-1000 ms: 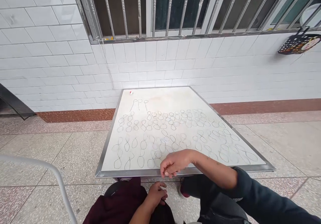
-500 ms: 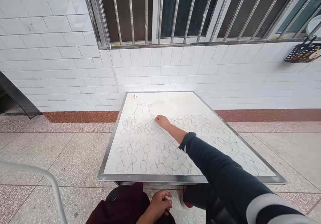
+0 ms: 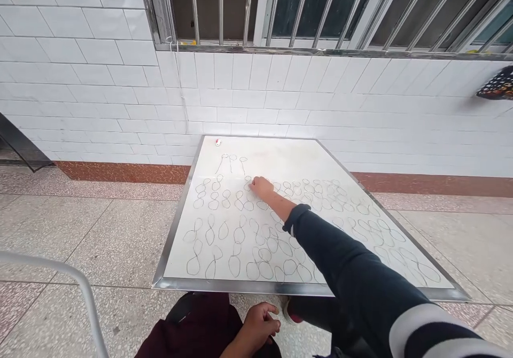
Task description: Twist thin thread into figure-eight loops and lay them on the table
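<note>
My right hand point(image 3: 262, 188) reaches from a dark sleeve onto the upper middle of a white board point(image 3: 280, 157). Its fingers are closed and touch or hover just over the surface beside a small loop point(image 3: 248, 179). Whatever they pinch, if anything, is hidden. Thin dark loops point(image 3: 239, 235), many in figure-eight shapes, cover much of the board in uneven rows. Toward the upper left are three small loops with tails point(image 3: 243, 160). Low in the view, my left hand point(image 3: 260, 326) rests near my lap, off the board, with thumb and index finger apart and nothing visible in it.
A small red and white object point(image 3: 218, 142) lies near the board's far left corner. The board's metal edge point(image 3: 240, 287) faces me. Behind stands a tiled wall point(image 3: 240, 99) under a barred window. A pale curved tube point(image 3: 80, 283) rises at left. Maroon cloth point(image 3: 192, 328) lies beside my left hand.
The view has shifted slightly, so the board looks a little larger and higher. My right hand stays by the same small loop, fingers closed. My left hand has hardly moved.
</note>
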A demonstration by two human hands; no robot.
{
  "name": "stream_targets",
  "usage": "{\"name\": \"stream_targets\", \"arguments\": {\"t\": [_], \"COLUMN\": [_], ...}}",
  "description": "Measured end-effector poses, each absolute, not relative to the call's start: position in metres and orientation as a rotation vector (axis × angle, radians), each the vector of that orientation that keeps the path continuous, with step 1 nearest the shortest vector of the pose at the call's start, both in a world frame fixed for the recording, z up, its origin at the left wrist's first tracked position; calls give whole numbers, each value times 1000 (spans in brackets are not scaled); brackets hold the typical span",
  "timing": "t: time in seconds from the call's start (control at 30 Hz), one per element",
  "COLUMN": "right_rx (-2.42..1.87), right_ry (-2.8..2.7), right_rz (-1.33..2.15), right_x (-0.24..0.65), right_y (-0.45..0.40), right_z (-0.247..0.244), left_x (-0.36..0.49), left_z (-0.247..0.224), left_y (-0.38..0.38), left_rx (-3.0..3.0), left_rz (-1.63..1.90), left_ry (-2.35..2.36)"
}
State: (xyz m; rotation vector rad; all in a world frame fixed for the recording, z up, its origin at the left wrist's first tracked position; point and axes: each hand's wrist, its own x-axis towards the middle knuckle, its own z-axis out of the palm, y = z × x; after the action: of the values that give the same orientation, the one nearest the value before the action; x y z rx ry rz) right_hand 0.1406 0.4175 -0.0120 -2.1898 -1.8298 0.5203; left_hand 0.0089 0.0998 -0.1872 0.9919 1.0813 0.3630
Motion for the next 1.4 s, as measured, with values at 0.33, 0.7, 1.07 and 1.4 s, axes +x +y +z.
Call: {"name": "stream_targets", "arguments": {"t": [0.33,0.7,1.07,1.4], "right_rx": [-1901,-1776,-1800,-1859], "right_ry": [-1767,-1628,-1697,-1583], "right_rz": [645,596,342,346], "right_x": [141,184,217,253], "right_y": [345,172,164,134], "right_z": [8,-10,-4,-14], "left_x": [5,3,4,8], "left_z": [-181,-173,-167,-175], "left_y": [101,99,105,113], "left_rx": [1007,1050,1053,1043], "left_rz": [329,289,249,215], "left_ry": [1062,1034,1032,1027]}}
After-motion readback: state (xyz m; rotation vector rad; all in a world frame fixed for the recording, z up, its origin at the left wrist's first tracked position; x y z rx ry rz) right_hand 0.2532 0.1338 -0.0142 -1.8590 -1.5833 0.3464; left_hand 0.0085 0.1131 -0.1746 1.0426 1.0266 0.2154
